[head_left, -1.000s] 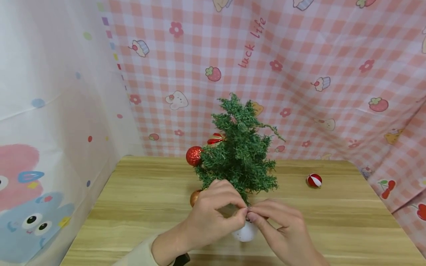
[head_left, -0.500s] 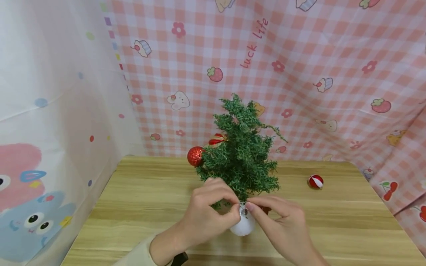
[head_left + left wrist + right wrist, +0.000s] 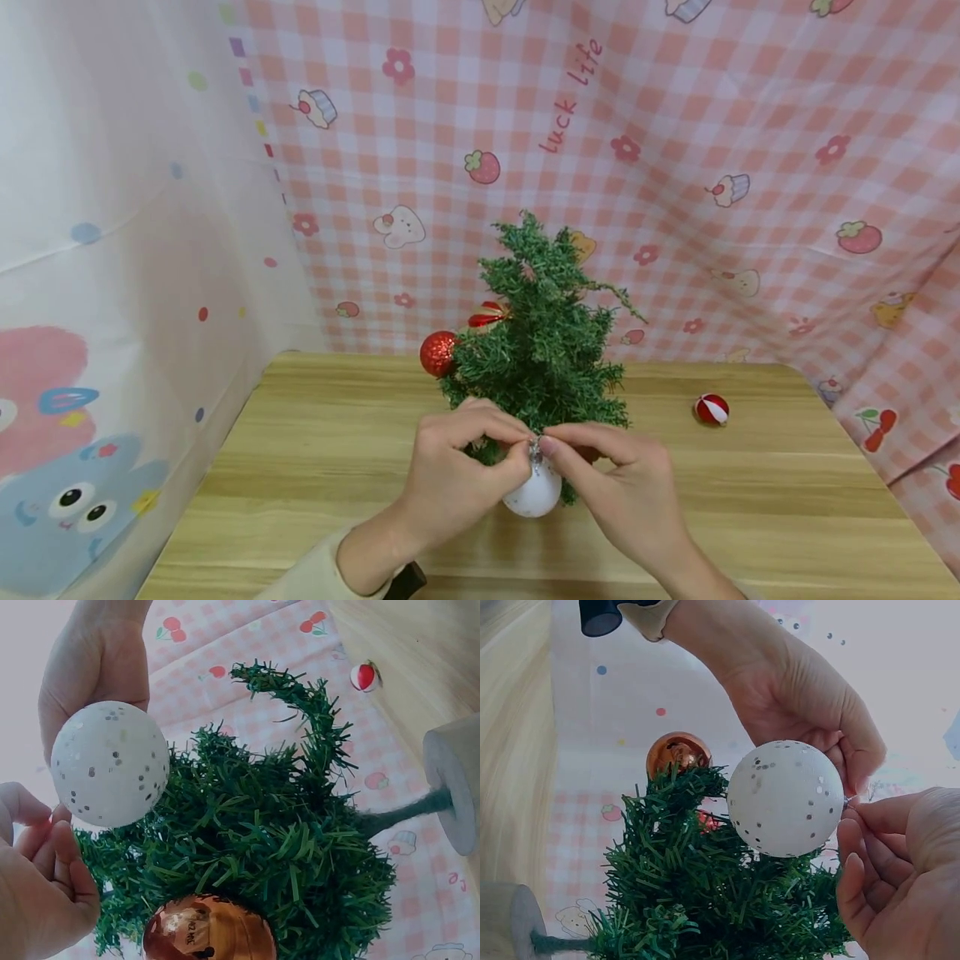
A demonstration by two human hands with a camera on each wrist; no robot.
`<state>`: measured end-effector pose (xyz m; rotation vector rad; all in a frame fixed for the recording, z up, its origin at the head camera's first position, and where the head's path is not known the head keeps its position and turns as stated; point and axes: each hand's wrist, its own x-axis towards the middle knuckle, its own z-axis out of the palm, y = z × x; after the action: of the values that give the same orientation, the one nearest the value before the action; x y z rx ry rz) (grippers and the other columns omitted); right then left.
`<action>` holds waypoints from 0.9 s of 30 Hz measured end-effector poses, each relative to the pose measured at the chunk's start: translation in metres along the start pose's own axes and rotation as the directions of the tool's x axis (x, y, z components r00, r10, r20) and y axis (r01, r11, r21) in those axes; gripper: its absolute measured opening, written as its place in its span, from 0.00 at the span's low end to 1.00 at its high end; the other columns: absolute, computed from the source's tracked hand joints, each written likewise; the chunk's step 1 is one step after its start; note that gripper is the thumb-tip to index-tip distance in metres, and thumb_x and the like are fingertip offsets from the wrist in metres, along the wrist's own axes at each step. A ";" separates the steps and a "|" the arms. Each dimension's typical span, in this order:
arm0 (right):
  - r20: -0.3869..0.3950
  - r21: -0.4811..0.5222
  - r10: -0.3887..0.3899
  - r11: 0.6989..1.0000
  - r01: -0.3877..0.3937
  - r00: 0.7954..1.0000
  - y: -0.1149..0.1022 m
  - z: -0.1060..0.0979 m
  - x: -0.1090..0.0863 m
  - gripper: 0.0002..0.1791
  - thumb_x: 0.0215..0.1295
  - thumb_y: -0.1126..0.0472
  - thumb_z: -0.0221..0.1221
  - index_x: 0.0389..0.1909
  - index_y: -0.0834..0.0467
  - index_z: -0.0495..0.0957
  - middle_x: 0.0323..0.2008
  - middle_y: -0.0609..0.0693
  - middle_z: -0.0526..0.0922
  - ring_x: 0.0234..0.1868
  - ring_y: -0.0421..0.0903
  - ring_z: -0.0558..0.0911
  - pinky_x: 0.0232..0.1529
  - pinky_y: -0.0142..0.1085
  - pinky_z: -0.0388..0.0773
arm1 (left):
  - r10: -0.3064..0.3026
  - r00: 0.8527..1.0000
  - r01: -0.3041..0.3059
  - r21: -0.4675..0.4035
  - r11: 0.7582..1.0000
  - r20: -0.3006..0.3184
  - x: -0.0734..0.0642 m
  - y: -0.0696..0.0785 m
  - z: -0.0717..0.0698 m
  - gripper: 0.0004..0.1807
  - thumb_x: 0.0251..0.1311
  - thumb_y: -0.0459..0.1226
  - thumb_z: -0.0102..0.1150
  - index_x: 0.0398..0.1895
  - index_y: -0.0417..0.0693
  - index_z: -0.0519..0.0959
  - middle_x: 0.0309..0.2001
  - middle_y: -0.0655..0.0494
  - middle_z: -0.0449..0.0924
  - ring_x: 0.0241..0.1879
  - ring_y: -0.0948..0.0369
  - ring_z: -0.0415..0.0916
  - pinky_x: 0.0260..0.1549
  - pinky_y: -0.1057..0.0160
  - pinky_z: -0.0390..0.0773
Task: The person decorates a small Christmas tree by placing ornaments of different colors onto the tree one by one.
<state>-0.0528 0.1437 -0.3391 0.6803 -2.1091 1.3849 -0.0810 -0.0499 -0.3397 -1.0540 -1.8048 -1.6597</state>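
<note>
A white Christmas bauble with silver specks (image 3: 532,493) hangs below both hands, in front of the small artificial Christmas tree (image 3: 543,358). From the left, my left hand (image 3: 465,467) pinches at the silver top of the bauble. Thumb and forefinger of my right hand (image 3: 626,483) pinch the same top from the other side, fingertips of both hands close together. The right wrist view shows the bauble (image 3: 786,799) with its cap at the fingertips. A shiny copper bauble (image 3: 210,930) is on the tree, hidden behind the left hand in the head view.
On the tree's left side are a red glitter bauble (image 3: 438,354) and a red-and-gold striped one (image 3: 487,314). A red-and-white bauble (image 3: 711,409) lies on the wooden table (image 3: 315,433) at right. A pink checked cloth (image 3: 420,150) hangs behind.
Both hands have moved up and slightly left with the white bauble, bringing it over the lower part of the tree in the head view. The copper bauble has gone behind the left hand.
</note>
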 end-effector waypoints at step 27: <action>-0.036 0.033 -0.020 0.999 0.021 0.999 -0.005 0.000 0.016 0.11 0.61 0.77 0.69 0.40 0.60 0.91 0.28 0.47 0.88 0.21 0.40 0.81 0.22 0.28 0.78 | -0.086 0.993 0.096 0.135 0.986 -0.083 0.015 0.005 -0.003 0.13 0.54 0.20 0.65 0.29 0.46 0.91 0.26 0.62 0.86 0.28 0.61 0.74 0.28 0.58 0.72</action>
<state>-0.0616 0.1398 -0.3254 0.6834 -2.0499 1.4131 -0.0862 -0.0495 -0.3249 -0.8478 -1.9123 -1.5782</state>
